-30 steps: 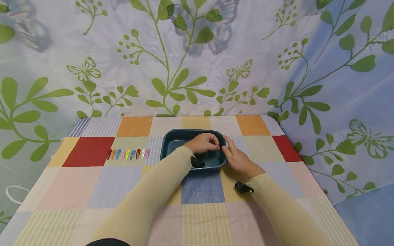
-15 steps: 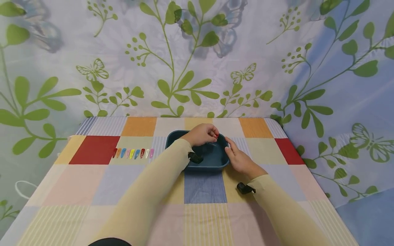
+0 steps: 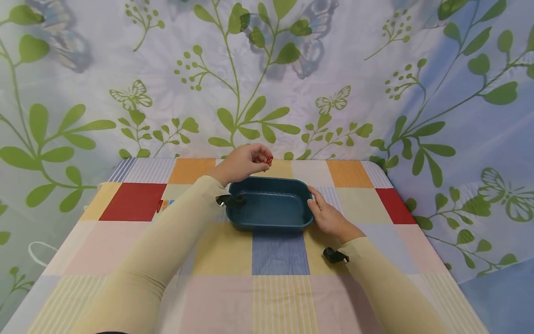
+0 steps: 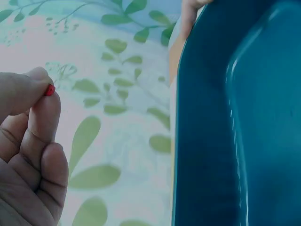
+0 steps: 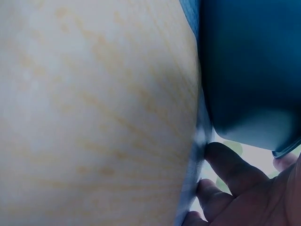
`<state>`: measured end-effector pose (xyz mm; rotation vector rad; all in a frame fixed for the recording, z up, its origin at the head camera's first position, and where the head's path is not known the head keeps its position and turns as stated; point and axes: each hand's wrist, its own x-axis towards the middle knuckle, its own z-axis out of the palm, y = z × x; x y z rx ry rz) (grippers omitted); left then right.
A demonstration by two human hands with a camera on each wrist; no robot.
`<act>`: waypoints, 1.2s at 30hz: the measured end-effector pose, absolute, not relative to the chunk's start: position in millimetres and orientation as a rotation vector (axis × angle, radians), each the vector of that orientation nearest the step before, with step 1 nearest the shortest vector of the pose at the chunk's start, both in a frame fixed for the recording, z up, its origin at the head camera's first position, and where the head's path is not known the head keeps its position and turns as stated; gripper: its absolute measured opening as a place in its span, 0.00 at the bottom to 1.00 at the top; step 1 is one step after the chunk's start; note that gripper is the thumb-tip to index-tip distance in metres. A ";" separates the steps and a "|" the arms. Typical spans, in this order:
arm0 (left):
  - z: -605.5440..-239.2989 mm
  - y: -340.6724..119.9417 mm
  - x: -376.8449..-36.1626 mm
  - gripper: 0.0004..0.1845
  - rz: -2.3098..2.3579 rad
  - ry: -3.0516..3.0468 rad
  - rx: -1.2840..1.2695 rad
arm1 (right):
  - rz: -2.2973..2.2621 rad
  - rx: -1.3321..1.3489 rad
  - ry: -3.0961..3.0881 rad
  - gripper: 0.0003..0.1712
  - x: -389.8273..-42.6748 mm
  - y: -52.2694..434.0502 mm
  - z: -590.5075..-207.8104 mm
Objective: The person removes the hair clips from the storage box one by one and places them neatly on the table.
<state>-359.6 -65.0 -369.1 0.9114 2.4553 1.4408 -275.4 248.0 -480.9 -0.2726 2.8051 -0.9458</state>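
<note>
A: Tabletop [image 3: 275, 260], blue tray [image 3: 269, 208]: tray is steadied at its right rim by the right hand [image 3: 329, 218], fingers straight.

B: Small red clip [image 3: 269, 160] is pinched in the left hand [image 3: 242, 163], held above the tray's far-left rim. Judged a carrying step; a gentle set-down is called for.
</note>
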 end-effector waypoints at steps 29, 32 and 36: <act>-465.6 -195.8 -337.1 0.13 1.187 2.555 0.467 | -0.962 -0.298 2.817 0.35 -276.1 245.4 -478.4; -476.3 -197.9 -337.4 0.13 1.131 2.583 0.476 | -0.958 -0.288 2.814 0.35 -276.3 245.5 -478.6; -486.2 -199.7 -338.3 0.13 1.056 2.630 0.497 | -0.947 -0.273 2.813 0.34 -276.6 245.6 -479.2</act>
